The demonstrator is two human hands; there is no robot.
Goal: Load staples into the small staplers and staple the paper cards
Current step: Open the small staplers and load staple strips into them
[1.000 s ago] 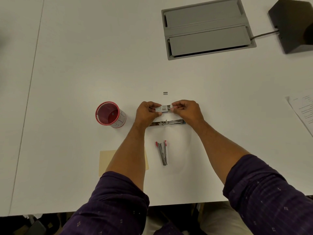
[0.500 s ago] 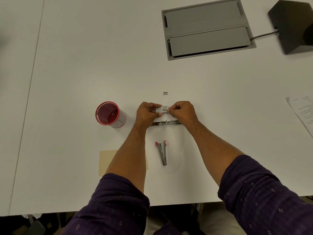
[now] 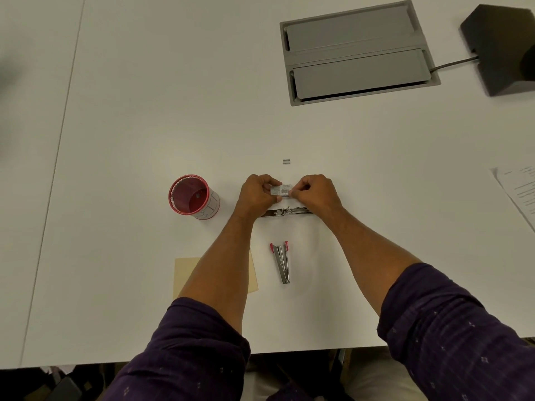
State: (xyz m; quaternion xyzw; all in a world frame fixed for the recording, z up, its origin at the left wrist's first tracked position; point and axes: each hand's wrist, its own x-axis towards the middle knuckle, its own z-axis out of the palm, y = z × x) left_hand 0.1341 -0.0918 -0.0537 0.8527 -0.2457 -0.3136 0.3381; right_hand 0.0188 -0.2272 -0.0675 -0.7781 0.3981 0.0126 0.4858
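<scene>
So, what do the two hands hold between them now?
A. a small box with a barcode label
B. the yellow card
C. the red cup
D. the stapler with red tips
A: the left hand and the right hand pinch the ends of a small box with a barcode, while the cup, the stapler and the card lie untouched on the table.
</scene>
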